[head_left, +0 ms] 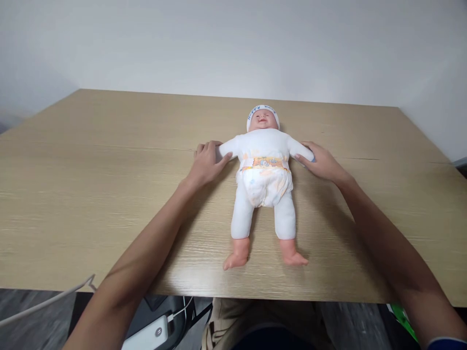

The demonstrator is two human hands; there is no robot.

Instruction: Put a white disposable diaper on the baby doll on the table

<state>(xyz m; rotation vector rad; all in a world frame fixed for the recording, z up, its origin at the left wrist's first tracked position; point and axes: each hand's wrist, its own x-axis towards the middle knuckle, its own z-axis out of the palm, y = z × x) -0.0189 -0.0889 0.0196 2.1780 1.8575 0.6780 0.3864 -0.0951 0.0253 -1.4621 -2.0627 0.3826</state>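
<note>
A baby doll [264, 143] lies on its back on a wooden table [109, 204], head toward twelve o'clock, feet toward six. A diaper [265, 187] wraps its hips; a headband [261, 109] circles its head. Around the doll, the person's left hand [207, 164] is on its arm at nine o'clock, the right hand [321, 161] on its other arm at three. The wall [233, 48] stands behind, at twelve. Below the near edge are trousered legs [233, 316] at six and a power bank [149, 335] at seven.
</note>
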